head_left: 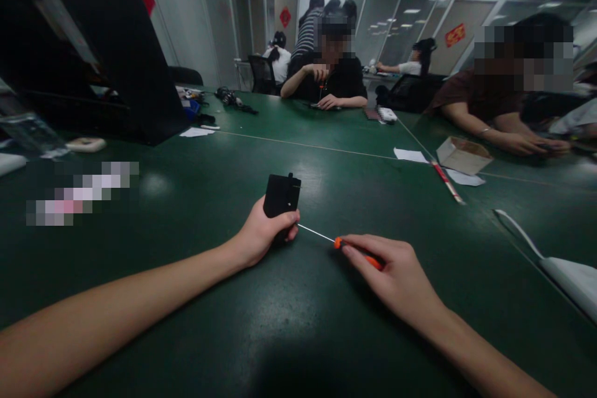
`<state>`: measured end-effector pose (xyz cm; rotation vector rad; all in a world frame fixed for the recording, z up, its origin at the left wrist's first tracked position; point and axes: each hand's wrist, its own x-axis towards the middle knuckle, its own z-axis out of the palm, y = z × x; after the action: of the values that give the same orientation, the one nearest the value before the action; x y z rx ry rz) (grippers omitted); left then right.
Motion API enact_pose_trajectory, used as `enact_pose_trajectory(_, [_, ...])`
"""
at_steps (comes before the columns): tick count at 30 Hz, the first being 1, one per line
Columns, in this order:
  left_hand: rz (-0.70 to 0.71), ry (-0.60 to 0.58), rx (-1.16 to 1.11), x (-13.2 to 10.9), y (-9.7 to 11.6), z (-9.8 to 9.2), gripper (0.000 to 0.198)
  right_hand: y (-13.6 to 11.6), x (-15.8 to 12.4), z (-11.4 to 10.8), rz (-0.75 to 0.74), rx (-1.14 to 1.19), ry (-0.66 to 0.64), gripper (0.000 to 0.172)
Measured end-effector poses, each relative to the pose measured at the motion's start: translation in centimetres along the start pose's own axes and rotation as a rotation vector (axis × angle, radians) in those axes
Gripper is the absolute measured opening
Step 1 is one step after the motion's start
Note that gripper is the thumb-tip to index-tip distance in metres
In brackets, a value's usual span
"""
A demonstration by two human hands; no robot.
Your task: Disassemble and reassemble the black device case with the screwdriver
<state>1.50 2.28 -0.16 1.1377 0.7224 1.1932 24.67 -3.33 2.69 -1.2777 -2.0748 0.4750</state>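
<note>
My left hand (pixel 263 233) is closed around a flat black rectangular device (pixel 282 194), its thumb across the lower front. A small black knob stands up from the device's top edge. In my right hand (pixel 389 264) is a screwdriver (pixel 338 242) with an orange and black handle, pinched between thumb and fingers. Its thin bright shaft points left, and the tip meets the device's lower right side near my left fingertips. Whether the tip sits in a screw I cannot tell. Both hands are just above the green table (pixel 209 323).
An open cardboard box (pixel 464 155), papers and a red-and-white stick (pixel 448 181) lie at the right. A white bag-like item (pixel 571 280) is at the right edge. A large black panel (pixel 116 56) stands at the left. Several people sit around the far side.
</note>
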Motion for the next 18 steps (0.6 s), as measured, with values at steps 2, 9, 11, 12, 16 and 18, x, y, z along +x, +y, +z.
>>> enact_pose_trajectory(2, [-0.012,0.03,-0.004,0.1,0.0,0.1,0.022,-0.3,-0.2,0.2,-0.055,-0.017,-0.019,0.024])
enact_pose_trajectory(9, [-0.008,0.03,-0.008,0.0,0.0,0.1,0.025,-1.0,-0.4,-0.4,-0.16,-0.028,0.149,0.023])
enact_pose_trajectory(11, [-0.005,0.025,-0.016,0.0,-0.1,0.1,0.025,-0.9,-0.4,-0.7,-0.176,-0.036,0.184,0.022])
enact_pose_trajectory(12, [-0.002,0.018,-0.014,0.0,-0.1,0.1,0.025,-0.9,-0.4,-0.7,-0.18,-0.038,0.188,0.022])
enact_pose_trajectory(16, [0.02,0.0,0.02,-0.1,-0.4,0.0,0.024,-0.9,-0.4,-0.6,-0.183,-0.037,0.177,0.021])
enact_pose_trajectory(18, [0.027,-0.005,0.043,-0.1,-0.5,0.0,0.026,-1.0,-0.4,-0.5,-0.186,-0.035,0.179,0.021])
